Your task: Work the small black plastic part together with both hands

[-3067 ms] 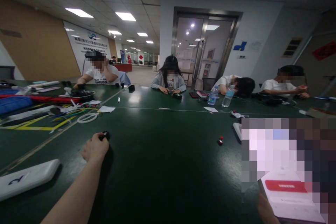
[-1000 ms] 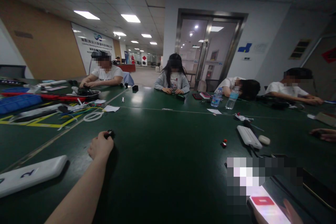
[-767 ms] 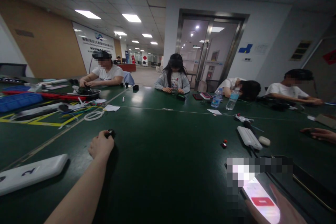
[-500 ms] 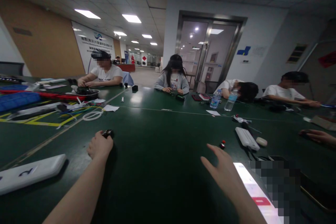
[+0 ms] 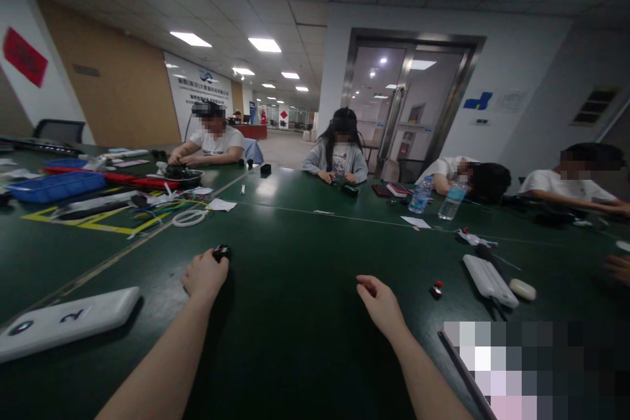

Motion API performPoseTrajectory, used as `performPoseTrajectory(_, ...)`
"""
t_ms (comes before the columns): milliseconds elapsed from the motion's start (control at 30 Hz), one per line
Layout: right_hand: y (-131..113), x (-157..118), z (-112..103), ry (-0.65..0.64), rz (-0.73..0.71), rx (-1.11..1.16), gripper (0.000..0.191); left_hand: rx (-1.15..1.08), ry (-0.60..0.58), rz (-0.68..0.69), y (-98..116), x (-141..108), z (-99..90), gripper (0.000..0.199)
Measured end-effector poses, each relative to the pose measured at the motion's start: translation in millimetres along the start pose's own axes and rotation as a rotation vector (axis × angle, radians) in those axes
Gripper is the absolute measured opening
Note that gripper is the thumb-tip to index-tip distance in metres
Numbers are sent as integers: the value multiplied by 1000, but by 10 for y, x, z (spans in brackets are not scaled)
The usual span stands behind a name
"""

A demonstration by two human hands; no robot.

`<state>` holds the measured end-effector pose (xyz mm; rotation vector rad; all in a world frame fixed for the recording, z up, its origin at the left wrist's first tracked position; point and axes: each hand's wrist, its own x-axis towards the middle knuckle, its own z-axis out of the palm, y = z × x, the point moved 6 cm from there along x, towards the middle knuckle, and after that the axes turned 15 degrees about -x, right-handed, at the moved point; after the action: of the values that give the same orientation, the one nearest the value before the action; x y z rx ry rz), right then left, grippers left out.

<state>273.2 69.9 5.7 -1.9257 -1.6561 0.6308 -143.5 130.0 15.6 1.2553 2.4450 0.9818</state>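
On the green table (image 5: 295,341), my left hand (image 5: 204,275) is closed around a small black object (image 5: 222,252). Only its top shows past the fingers, with a shiny part on it, and its kind I cannot make out. My right hand (image 5: 384,308) is over the table to the right, fingers loosely bent and the thumb a little apart. Nothing shows between them. To the right of that hand a small piece with a red top and dark base (image 5: 437,289) stands on the table, apart from the fingers.
A white power bank-like block (image 5: 489,281) and a cream oval case (image 5: 522,289) lie at right. A long white case marked 2 (image 5: 73,318) is at left. Farther off are water bottles (image 5: 450,202), a blue tray (image 5: 58,187), coiled white cable (image 5: 189,218) and several seated people.
My right hand has moved left, away from the red-topped piece, and its spread fingers have bent inward. My left hand keeps its hold on the black object. The view has turned slightly left.
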Motion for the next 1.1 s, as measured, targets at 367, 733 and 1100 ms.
performPoseTrajectory(367,-51,13,0,-16,-29,39,29,64,-123,54,62,0,15,52)
performPoseTrajectory(733,-753,-409,140,-216,-439,-90,35,-327,-1066,911,1078,-1643,621,38)
performPoseTrajectory(1100,-745,-437,223,-311,-490,-208,21,-368,-1188,836,1134,-1801,552,32)
